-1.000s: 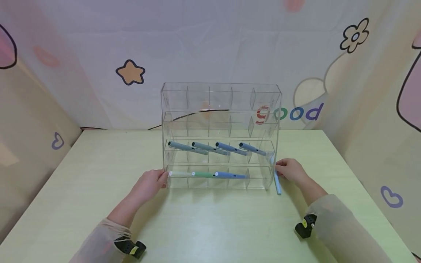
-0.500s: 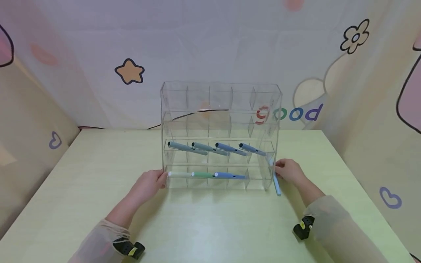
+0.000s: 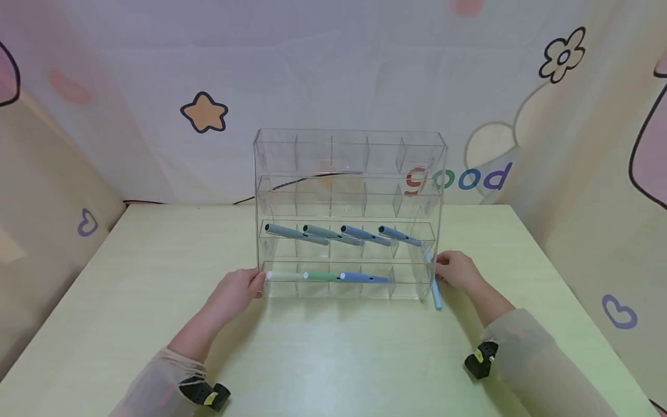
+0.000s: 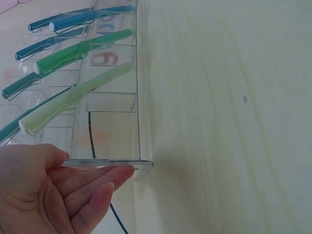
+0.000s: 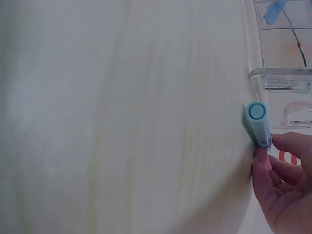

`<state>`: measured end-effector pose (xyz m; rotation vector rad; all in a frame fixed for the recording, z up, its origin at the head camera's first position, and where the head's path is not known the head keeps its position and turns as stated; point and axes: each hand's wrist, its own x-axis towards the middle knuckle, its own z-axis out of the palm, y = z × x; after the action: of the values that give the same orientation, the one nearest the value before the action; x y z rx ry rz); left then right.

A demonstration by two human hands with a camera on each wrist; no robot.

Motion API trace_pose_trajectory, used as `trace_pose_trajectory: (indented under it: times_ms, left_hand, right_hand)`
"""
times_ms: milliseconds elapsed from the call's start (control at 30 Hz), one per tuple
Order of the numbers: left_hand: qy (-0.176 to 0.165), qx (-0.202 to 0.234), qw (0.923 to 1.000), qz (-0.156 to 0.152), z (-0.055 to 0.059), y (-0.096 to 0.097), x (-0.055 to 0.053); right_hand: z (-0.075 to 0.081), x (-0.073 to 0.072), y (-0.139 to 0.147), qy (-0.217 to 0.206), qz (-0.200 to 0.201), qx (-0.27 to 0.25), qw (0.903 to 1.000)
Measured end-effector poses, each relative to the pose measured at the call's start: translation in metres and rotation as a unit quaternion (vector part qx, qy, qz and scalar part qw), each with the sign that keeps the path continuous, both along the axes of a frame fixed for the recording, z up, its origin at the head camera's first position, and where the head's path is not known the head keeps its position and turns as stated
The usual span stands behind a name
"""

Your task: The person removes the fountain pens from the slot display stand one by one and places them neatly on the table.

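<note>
We are looking down at a clear acrylic organizer [image 3: 349,214] standing upright on a pale green table [image 3: 333,359], near its middle. The organizer is see-through, with four rows of small open compartments split by thin dividers.

The two upper rows are holding nothing. In the third row, four blue-grey pens [image 3: 344,234] are lying slanted, one in each of the first four compartments from the left. In the bottom row, a white pen [image 3: 283,277], a green pen [image 3: 320,277] and a blue pen [image 3: 365,278] are lying in the first three compartments, end to end as we see them.

The left hand [image 3: 235,292] is resting against the organizer's lower left corner, its fingers [image 4: 100,183] lying straight and close together along the clear edge.

The right hand [image 3: 458,272] is sitting at the organizer's lower right side, its fingertips [image 5: 262,158] pinching a light blue pen [image 3: 434,286]. That pen is lying on the table, just beside the organizer's right wall.
</note>
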<state>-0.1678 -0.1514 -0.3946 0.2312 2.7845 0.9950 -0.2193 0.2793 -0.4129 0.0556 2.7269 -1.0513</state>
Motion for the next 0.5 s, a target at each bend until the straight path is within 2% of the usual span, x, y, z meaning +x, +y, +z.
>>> trace_pose_trajectory:
  times_ms: [233,400,500]
  left_hand:
    - [0.0,0.0,1.0,-0.005,-0.0019,0.0011,-0.0025]
    - [0.0,0.0,1.0,0.008,-0.003,-0.0002,-0.003]
    - [0.006,-0.005,0.9999,0.006,-0.0046,-0.0007,-0.0025]
  right_hand:
    - [-0.0004,-0.0006,0.0009,0.007,0.001,0.013,0.9999]
    - [-0.0005,-0.0026,-0.001,0.023,0.011,0.009,0.9996]
    - [-0.0008,-0.0025,-0.0012,0.019,0.01,0.009,0.9997]
